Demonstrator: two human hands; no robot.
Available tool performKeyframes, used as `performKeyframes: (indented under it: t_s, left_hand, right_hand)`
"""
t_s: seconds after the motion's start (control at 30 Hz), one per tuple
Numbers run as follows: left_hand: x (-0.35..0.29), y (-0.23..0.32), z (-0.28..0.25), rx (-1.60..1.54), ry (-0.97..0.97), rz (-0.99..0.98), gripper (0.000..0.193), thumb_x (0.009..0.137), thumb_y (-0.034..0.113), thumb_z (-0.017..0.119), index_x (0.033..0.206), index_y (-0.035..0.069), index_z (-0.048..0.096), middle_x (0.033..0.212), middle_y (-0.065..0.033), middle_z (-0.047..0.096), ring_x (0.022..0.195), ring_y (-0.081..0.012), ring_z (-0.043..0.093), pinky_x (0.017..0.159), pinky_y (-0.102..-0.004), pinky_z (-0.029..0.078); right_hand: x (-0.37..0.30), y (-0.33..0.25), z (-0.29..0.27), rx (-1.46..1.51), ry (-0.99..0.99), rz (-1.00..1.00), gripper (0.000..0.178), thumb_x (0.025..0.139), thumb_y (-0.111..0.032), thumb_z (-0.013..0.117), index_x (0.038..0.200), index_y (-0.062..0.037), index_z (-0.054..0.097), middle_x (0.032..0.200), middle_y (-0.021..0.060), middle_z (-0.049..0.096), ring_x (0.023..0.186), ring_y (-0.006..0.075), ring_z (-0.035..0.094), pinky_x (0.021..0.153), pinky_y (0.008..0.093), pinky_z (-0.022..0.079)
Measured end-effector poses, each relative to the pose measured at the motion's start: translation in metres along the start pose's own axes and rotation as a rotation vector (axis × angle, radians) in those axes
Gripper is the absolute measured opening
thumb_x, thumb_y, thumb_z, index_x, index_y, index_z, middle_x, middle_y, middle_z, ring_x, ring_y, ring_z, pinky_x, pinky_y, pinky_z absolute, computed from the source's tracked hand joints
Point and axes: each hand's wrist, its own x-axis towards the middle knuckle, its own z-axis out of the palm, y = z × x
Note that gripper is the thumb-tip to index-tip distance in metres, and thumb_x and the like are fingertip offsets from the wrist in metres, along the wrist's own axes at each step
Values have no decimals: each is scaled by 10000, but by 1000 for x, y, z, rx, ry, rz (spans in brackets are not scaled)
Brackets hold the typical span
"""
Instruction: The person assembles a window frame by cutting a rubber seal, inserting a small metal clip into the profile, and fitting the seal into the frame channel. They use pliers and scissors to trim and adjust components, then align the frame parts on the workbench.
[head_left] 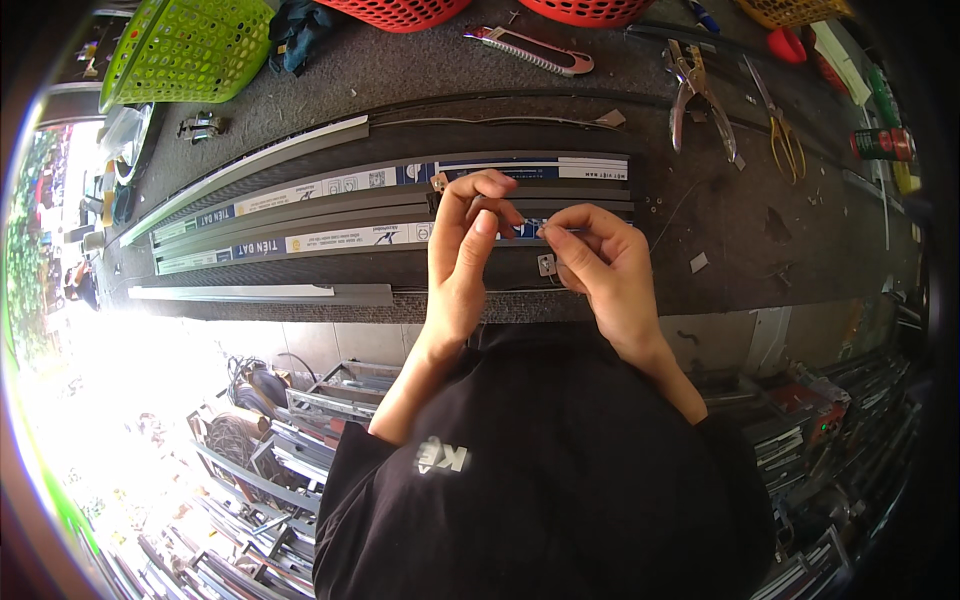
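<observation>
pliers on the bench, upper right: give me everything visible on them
The pliers look like bare grey metal, no coloured grip sleeves visible. They lie flat on the dark workbench, head toward the far edge, the two handles splayed apart and pointing back toward the person. Neither hand touches them. Yellow-handled scissors lie just right of them, apart; a utility knife lies to their left. Jaw detail is too small to tell.

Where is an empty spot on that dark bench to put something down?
The bench is bare right of the right hand, below the pliers. Another bare strip lies between the green basket and utility knife. The grey rails by the left hand are crowded.
</observation>
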Motion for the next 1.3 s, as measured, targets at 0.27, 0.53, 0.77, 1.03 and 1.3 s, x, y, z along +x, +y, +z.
performKeyframes:
  t_s: [0.27,0.53,0.77,1.03,1.3]
  left_hand:
    - [3,18,-3,641,9,176,178,804,86,780,977,67,746,1196,-73,575,988,-174,573,881,-325,487]
    - [6,23,-6,833,62,287,72,826,32,729,890,63,721,1080,-76,586,960,-196,608,864,-329,480]
    - [5,24,-10,1185,83,511,111,749,46,736,799,126,677,957,9,603,870,-199,582,819,-355,398]
    - [-3,2,-10,1004,166,548,156,696,-9,695,789,114,669,917,-18,608,828,-214,576,764,-352,397]
    - [-7,-6,-9,231,-149,129,550,982,433,592,1247,-46,530,1274,-130,532,1044,-217,581,953,-379,434]
  right_hand:
    - [1,3,-2,36,-16,14,124,972,-122,648,999,-3,669,646,-83,523,551,-23,368,491,189,244]
    - [-2,1,-2,16,-46,32,145,971,-141,652,996,1,667,647,-83,533,550,-27,369,490,189,243]
    - [-6,2,-5,-18,-43,4,122,962,-118,656,916,-5,651,601,-94,483,524,-29,329,482,198,237]
    - [-12,7,-3,49,1,-49,107,951,-88,659,875,-16,643,576,-106,451,515,-30,297,480,207,208]
    - [-12,7,4,70,-26,-49,96,956,-107,677,989,-18,694,740,-77,569,666,-17,437,587,173,329]
